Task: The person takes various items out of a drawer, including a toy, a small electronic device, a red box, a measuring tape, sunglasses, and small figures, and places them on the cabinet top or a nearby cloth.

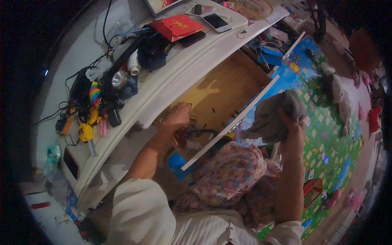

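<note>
A wooden drawer [233,81] is pulled out from under the white counter. My left hand [179,116] reaches down into its near left part, fingers curled close to the wooden bottom. What they hold, if anything, is too small and blurred to make out. Small dark bits [213,110] lie scattered on the drawer bottom, and a clump of mixed small items sits just below the hand. Beyond the drawer's front panel [234,122], my right hand [290,124] is raised and closed around a bunched grey cloth [271,116].
On the white counter [153,87] lie a red envelope [177,27], a white phone [216,21], tangled cables and a yellow tool [85,132]. A second open drawer holds a blue box [269,55]. A green play mat [322,151] with soft toys covers the floor.
</note>
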{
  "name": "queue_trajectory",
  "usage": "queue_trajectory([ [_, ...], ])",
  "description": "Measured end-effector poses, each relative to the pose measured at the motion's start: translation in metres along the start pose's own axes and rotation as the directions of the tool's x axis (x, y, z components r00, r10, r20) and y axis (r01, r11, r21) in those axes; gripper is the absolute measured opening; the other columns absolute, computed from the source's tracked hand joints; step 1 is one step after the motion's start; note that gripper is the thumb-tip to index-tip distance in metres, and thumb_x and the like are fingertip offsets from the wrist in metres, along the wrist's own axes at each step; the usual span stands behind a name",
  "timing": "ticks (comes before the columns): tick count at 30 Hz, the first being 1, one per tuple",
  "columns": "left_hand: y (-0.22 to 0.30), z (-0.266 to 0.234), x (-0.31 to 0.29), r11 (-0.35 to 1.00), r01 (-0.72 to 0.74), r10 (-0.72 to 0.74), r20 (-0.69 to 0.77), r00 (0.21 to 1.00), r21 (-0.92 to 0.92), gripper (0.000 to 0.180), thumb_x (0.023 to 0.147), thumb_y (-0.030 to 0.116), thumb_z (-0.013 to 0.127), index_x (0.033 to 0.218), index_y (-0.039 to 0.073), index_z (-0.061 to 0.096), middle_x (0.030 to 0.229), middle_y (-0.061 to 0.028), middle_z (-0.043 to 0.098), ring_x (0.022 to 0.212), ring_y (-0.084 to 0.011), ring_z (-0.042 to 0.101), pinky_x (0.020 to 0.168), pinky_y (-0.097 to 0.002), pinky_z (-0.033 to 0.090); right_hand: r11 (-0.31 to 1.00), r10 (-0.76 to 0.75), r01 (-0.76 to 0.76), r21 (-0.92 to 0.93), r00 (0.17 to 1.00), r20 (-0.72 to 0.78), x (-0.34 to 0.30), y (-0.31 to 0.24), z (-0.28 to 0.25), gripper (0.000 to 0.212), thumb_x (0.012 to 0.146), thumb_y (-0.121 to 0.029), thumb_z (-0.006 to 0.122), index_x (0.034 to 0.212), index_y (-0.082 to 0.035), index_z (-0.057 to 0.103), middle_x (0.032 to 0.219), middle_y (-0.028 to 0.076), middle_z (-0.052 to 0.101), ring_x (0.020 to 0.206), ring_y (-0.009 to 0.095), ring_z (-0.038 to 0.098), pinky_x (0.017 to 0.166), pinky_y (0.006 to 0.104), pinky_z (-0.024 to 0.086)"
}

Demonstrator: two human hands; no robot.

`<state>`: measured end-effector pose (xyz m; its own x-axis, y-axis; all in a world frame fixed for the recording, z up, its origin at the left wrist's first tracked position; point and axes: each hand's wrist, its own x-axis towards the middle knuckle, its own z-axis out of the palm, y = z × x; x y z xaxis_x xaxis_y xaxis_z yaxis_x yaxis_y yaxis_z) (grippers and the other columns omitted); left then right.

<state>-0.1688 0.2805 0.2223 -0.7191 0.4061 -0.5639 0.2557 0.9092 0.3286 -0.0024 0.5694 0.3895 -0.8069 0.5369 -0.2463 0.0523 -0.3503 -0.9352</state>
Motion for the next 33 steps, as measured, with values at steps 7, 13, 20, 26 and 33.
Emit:
queue_trajectory([
  [7,-0.011,0.075,-0.004,0.956,-0.07,0.155,-0.29,0.945,0.284,0.048,0.074,0.02,0.06,0.121,0.014,0.051,0.13,-0.0197,0.042,0.122,-0.0394,0.038,0.099,-0.0554,0.031,0.998,-0.057,0.057,0.026,0.998,0.02,0.008,0.015,-0.005,0.038,0.077,-0.009,0.065,0.113,-0.001,0.056,0.107,0.009,0.06,0.097,0.021,0.059,0.084,0.0337,0.047],
  [13,-0.03,0.078,-0.008,0.906,-0.404,0.421,-0.359,0.833,0.125,0.04,0.071,0.008,0.056,0.111,0.012,0.057,0.116,-0.0185,0.048,0.108,-0.0375,0.046,0.092,-0.0494,0.037,1.0,0.015,-0.015,-0.001,0.996,0.09,-0.004,0.013,0.011,0.039,0.076,-0.009,0.067,0.112,-0.003,0.057,0.105,0.008,0.061,0.096,0.02,0.059,0.083,0.0334,0.047],
  [20,-0.053,0.055,0.018,0.978,-0.21,0.167,-0.544,0.822,-0.017,0.044,0.074,0.003,0.054,0.117,0.011,0.052,0.109,-0.0184,0.05,0.1,-0.0378,0.049,0.087,-0.0421,0.041,0.999,0.017,-0.014,-0.031,0.996,0.089,-0.007,0.009,0.019,0.037,0.076,-0.007,0.067,0.111,-0.002,0.058,0.105,0.008,0.062,0.094,0.019,0.059,0.081,0.0326,0.048],
  [26,-0.006,0.076,-0.039,0.908,0.021,0.231,-0.541,0.808,0.418,0.055,0.081,0.018,0.054,0.134,0.021,0.038,0.134,-0.0176,0.039,0.121,-0.0346,0.042,0.096,-0.0524,0.034,0.999,-0.031,0.033,-0.02,0.996,0.08,-0.007,0.011,0.021,0.034,0.077,-0.008,0.067,0.109,-0.001,0.059,0.101,0.007,0.063,0.09,0.018,0.06,0.078,0.0314,0.048],
  [33,0.063,0.073,-0.049,0.937,-0.074,0.163,-0.24,0.957,0.342,0.055,0.085,0.028,0.051,0.137,0.017,0.036,0.138,-0.0198,0.034,0.127,-0.0367,0.033,0.099,-0.0546,0.029,0.986,0.027,0.028,-0.163,0.944,0.33,-0.018,0.038,0.032,0.031,0.08,-0.009,0.061,0.111,-0.004,0.059,0.104,0.006,0.062,0.095,0.017,0.057,0.083,0.0291,0.046],
])
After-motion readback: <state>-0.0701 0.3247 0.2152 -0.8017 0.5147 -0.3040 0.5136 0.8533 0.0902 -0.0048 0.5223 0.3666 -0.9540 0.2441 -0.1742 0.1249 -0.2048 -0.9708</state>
